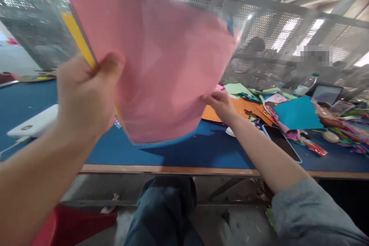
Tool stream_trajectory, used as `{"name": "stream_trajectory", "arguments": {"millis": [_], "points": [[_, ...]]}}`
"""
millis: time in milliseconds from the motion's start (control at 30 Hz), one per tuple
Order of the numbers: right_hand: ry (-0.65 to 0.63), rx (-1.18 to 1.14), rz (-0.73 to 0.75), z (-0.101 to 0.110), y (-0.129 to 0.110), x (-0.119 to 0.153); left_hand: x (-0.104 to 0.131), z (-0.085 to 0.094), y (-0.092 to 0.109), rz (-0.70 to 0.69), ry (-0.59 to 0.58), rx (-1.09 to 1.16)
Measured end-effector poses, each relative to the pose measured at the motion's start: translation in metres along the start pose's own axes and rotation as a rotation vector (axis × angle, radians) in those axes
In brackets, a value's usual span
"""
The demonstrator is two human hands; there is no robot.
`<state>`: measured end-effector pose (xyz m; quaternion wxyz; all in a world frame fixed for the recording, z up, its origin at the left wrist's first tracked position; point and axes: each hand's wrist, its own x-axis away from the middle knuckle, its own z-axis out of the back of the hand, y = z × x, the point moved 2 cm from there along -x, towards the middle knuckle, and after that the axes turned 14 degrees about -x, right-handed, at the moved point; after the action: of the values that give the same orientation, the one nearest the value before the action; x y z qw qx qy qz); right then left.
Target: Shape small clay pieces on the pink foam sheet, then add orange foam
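A large pack of coloured paper [170, 57] is raised above the blue table, its front sheet pink, with a yellow edge showing on the left and blue along the bottom. Clear plastic sticks out past its upper corners, so it seems to sit in a clear sleeve. My left hand [89, 88] grips the left edge, thumb across the front. At the lower right edge, my right hand [220, 103] pinches the pack between thumb and fingers. The fingers behind the pack are hidden.
On the blue table [178, 157] lie a white power bank [34, 121] with a cable at left, and a phone [281, 142], orange paper [245, 105], a teal sheet [300, 113] and heaped craft scraps at right. A perforated metal screen [273, 27] stands behind. A bottle [307, 84] stands near it.
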<state>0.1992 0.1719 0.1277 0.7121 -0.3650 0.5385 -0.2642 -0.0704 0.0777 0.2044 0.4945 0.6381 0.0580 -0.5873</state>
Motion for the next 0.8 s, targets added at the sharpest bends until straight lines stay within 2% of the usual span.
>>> {"name": "stream_trajectory", "arguments": {"millis": [67, 100, 200, 233, 333, 400, 500, 600, 667, 767, 800], "points": [[0.107, -0.136, 0.041, -0.003, -0.009, -0.014, -0.018, -0.011, -0.008, 0.01, -0.053, 0.156], [0.153, -0.191, 0.053, -0.004, -0.011, -0.016, -0.021, -0.018, -0.017, 0.06, -0.173, 0.202], [0.17, -0.238, -0.014, -0.009, -0.003, -0.007, -0.004, -0.032, -0.053, 0.2, -0.323, 0.264], [0.138, -0.244, -0.07, -0.012, 0.001, -0.003, 0.006, -0.036, -0.064, 0.22, -0.347, 0.284], [0.09, -0.263, -0.164, -0.018, 0.004, 0.003, 0.024, -0.042, -0.084, 0.27, -0.253, 0.289], [0.125, -0.254, -0.171, -0.018, -0.003, 0.0, 0.021, -0.043, -0.082, 0.232, -0.229, 0.34], [0.171, -0.306, -0.144, -0.017, -0.02, -0.01, 0.002, -0.04, -0.063, 0.174, -0.234, 0.34], [0.183, -0.394, -0.164, -0.015, -0.032, -0.02, -0.017, -0.04, -0.045, 0.263, -0.295, 0.319], [0.234, -0.421, -0.144, -0.013, -0.038, -0.025, -0.025, -0.043, -0.037, 0.288, -0.357, 0.297], [0.294, -0.42, -0.051, -0.011, -0.045, -0.03, -0.035, -0.052, -0.033, 0.272, -0.296, 0.38], [0.299, -0.414, -0.026, -0.01, -0.047, -0.032, -0.038, -0.055, -0.034, 0.238, -0.243, 0.443]]}}
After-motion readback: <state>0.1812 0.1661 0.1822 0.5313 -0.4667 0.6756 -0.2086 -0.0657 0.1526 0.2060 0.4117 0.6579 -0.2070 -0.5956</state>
